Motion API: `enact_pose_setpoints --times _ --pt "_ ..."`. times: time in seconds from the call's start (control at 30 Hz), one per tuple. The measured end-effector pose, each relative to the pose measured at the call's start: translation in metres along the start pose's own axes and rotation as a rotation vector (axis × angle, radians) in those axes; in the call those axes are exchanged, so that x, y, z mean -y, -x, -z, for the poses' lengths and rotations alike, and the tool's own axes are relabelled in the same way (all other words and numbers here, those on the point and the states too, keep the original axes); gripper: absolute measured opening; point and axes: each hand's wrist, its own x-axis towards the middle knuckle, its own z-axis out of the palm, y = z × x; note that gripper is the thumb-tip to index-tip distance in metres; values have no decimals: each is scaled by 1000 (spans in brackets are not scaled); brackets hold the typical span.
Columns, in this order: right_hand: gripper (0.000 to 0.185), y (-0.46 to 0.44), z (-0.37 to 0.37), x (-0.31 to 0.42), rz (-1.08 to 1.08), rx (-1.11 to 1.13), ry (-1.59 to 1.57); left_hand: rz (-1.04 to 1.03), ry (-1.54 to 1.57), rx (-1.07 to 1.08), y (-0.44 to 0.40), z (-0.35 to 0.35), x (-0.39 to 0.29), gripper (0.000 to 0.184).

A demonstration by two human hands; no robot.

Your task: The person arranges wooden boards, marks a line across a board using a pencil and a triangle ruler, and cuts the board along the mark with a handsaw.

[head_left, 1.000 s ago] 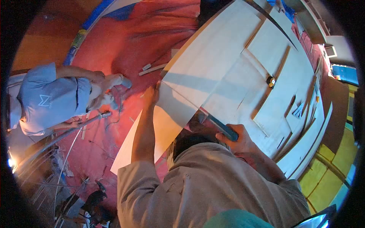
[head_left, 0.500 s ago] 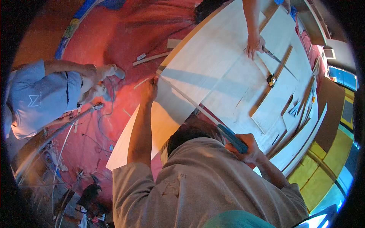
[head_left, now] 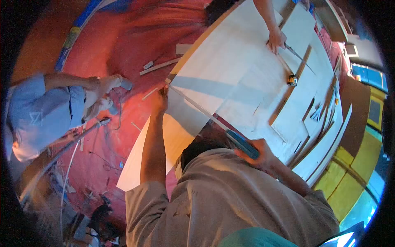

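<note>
My left hand is closed at the left edge of a large white panel, where the far end of a long, thin pale strip lies. What its fingers grip is hidden. My right hand wraps round a teal handle at the strip's near end. Whether strip and handle are one tool, such as a saw, I cannot make out. A co-worker's hand reaches over the panel from the top, with a hand saw beside it.
A tape measure and wooden strips lie on the panel's right side. Another person in a blue-grey shirt is at the left on the red floor covering. Wood offcuts lie there. Yellow panels stand at right.
My right hand and the teal handle have moved up and left, along the strip's line. My left hand stays at the panel's edge. The view has shifted slightly.
</note>
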Motion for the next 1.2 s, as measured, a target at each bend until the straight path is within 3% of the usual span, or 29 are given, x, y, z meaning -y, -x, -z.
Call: enact_pose_setpoints --times 0.07,0.13,0.2,0.23,0.3,0.37,0.43,0.53,0.63,0.73,0.77,0.83,0.9,0.93,0.97,1.0,1.07,1.1,1.2 --pt "34 26 17 -1 -54 7 2 61 -44 32 -8 -10 56 51" --pt "30 37 22 -8 132 7 47 121 -99 70 -8 -10 54 52" --pt "28 14 5 -6 93 -9 -10 183 -295 100 4 8 -25 54" --pt "26 -11 -4 -1 80 -9 -37 177 -308 125 2 6 -16 54" --pt "31 -86 -34 8 136 -52 -52 -22 -395 40 2 5 8 56" --pt "34 -157 -67 0 151 -75 -124 40 -354 173 0 18 -8 56" --pt "37 -173 -70 14 172 -39 -88 96 -315 300 2 24 -14 57" --pt "41 -176 -68 22 150 -31 -66 65 -360 176 4 20 -23 57" --pt "40 -172 -59 39 119 -32 -51 -66 -453 314 7 43 -84 56" --pt "36 -174 -63 35 131 -52 -38 101 -602 368 5 39 -72 52" --pt "34 -172 -65 30 142 -72 -58 109 -439 359 2 34 -13 49" --pt "31 -141 -57 21 144 -87 -47 125 -283 351 4 30 14 47" --pt "22 -85 -37 10 112 -87 -81 2 -266 178 8 25 -7 39" --pt "23 -50 -17 5 -20 28 19 4 -268 186 6 26 -6 39" --pt "14 -12 -10 -18 181 -55 -27 -35 -324 178 4 24 -5 37" --pt "16 24 11 -4 -23 10 -102 -73 -380 171 5 24 -3 35" --pt "15 69 33 1 9 26 -96 45 -349 205 9 24 -9 34" --pt "15 68 35 3 8 25 -99 154 -316 233 7 24 -12 33" --pt "15 32 20 -5 -30 83 -106 96 -484 249 2 22 15 32"
